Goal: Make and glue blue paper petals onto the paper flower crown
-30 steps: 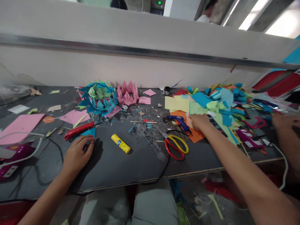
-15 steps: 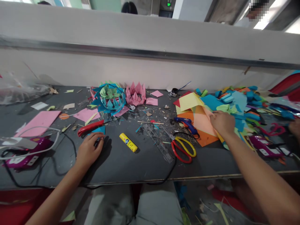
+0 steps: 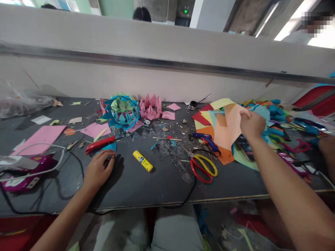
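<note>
My right hand point(image 3: 251, 126) pinches the edge of a peach paper sheet point(image 3: 231, 122), which is lifted and curled over the paper pile. Beneath that wrist a dark phone-like object point(image 3: 244, 147) shows on pale green paper. My left hand point(image 3: 101, 167) rests on the table at the left, its fingers curled at a small blue paper piece point(image 3: 112, 148); what lies under the fingers is partly hidden. Just above it is a red-handled tool point(image 3: 100, 144). A yellow glue stick point(image 3: 142, 160) lies between the hands, and red-and-yellow scissors point(image 3: 203, 168) lie nearer the right hand.
Folded paper rings, one blue and green point(image 3: 123, 111) and one pink point(image 3: 151, 107), stand near the wall. A blue glue gun point(image 3: 207, 140) lies left of the orange paper. Purple devices sit at both sides. Another person's hand point(image 3: 327, 150) is at the right edge.
My right hand has raised the peach sheet and drawn it up, uncovering the dark phone-like object. The yellow sheet behind has shifted too. My left hand has stayed nearly in place.
</note>
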A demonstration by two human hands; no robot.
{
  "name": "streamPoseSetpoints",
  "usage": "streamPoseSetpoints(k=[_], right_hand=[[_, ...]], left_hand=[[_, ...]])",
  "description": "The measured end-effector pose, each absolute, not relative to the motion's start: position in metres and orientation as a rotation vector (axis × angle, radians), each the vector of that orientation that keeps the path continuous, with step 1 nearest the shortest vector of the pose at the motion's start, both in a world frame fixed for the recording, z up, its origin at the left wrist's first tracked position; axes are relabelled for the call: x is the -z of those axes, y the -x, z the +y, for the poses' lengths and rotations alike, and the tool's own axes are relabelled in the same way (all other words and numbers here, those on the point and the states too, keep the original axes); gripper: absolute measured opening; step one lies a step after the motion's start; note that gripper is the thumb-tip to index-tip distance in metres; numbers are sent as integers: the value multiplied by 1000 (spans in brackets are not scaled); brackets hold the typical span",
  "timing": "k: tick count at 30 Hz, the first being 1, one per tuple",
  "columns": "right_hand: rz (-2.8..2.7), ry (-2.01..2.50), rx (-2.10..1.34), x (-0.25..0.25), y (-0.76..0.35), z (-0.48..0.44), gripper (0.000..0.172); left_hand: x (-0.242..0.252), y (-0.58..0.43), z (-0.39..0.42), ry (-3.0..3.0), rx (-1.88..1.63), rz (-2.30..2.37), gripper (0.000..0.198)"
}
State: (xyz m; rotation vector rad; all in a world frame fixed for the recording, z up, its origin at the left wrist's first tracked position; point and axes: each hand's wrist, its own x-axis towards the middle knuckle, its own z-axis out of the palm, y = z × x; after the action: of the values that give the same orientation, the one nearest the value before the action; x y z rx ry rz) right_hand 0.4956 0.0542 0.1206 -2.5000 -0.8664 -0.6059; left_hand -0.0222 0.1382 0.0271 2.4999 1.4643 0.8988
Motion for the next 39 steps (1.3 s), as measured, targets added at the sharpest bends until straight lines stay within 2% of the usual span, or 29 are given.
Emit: streamPoseSetpoints(k=[5,9,13,16,19,22,26,28,31,32,36,39], right_hand=[[-944,2318,693,-153,-485,66,32],[-1393,2013,677,-163,-439,71,29],[-2091,1590,692,-150,-362,62,29],[-2367,1274,742,-130,-301,47,30],[-2467,1139,572,-106,-253,29,25],[-2509,1126,375,-80,-225,13,19],[-2567,1142,125,-60,-212,-5,14],[-2531,1155,-35,-58,-212,-12,26],[-2378,1187,-237,-62,-218,-20,58],[-2324,1217,-273,-64,-223,-22,60],[-2126,1483,-135,-64,-261,-18,38],[-1893,1740,158,-56,-312,-9,35]], left_hand=[[-26,22,140,-2438,-914,1476,29],[-33,18,135,-2278,-1001,1465,25],[-46,-3,112,-1767,-1109,1411,28],[-54,-27,91,-1224,-1010,1080,39],[-56,-43,78,-855,-923,882,50],[-53,-45,73,-714,-894,870,46],[-44,-38,68,-649,-926,1107,34],[-39,-35,65,-679,-953,1161,33],[-33,-31,62,-757,-977,1161,34],[-32,-29,61,-781,-971,1158,34],[-34,-16,59,-853,-894,1159,33],[-41,-4,62,-902,-869,1269,25]])
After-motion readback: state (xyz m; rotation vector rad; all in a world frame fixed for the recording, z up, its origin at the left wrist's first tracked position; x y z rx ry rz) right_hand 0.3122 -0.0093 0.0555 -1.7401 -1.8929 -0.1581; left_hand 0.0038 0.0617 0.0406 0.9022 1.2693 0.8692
